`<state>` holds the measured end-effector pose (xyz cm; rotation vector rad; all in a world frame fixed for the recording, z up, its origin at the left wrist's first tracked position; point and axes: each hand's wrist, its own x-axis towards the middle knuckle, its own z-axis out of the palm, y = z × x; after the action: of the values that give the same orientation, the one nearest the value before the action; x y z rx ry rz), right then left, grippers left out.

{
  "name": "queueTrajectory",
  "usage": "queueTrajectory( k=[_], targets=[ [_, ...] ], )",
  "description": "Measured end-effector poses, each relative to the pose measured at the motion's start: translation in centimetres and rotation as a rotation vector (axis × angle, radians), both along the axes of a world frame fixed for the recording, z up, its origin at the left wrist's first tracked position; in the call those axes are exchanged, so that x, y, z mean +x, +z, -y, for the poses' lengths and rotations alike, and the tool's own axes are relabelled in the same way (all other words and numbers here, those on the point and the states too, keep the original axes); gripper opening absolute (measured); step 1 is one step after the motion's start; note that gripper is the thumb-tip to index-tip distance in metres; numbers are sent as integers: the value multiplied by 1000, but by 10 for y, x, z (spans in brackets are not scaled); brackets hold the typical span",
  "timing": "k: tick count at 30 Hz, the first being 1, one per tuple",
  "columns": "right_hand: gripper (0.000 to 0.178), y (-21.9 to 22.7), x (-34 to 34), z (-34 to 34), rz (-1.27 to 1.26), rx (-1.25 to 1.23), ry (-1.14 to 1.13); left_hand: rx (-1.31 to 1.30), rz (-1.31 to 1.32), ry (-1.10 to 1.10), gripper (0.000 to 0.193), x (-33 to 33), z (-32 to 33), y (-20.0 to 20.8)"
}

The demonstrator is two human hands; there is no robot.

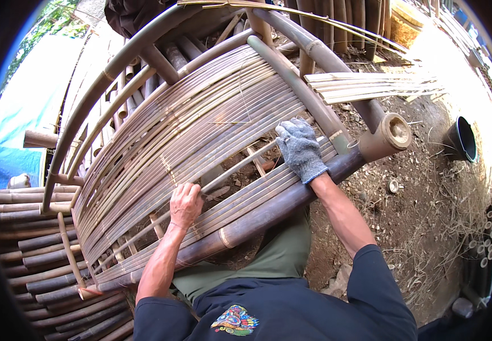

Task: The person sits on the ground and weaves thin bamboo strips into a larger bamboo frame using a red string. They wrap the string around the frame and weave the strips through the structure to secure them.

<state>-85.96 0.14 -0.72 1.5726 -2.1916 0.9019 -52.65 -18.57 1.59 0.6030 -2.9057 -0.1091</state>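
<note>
A bamboo bench [226,236] lies across my lap, its seat made of long thin bamboo slats [200,122]. In a gap between the slats near the front rail runs one loose-looking bamboo slat [237,166]. My bare left hand [186,204] is closed around this slat at about its middle, the fingertips partly hidden. Farther right, my right hand [300,149] wears a grey knitted glove, its curled fingers over the same slat near its right end. Short cross pieces [255,161] show beneath the gap.
Several split bamboo strips [371,85] rest over the bench's right arm. A black bucket [463,139] stands on the dirt floor at the right, among shavings. Stacked bamboo poles [47,261] lie at the left, below a blue tarp [13,153]. Upright poles [342,25] stand behind.
</note>
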Motion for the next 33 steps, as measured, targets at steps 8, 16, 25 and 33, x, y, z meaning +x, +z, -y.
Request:
queueTrajectory(
  k=[8,16,25,33],
  targets=[
    [34,-9,10,3,-149,531,-66,597,-235,244,27,28,-35,-9],
    [37,-34,-17,-45,-80,2,-29,142,-107,363,39,-74,-91,-42],
    [33,106,37,-173,672,-89,-292,444,29,400,32,-75,-87,-26],
    [33,249,41,-271,568,-44,191,650,-446,-289,56,-156,-171,25]
  ],
)
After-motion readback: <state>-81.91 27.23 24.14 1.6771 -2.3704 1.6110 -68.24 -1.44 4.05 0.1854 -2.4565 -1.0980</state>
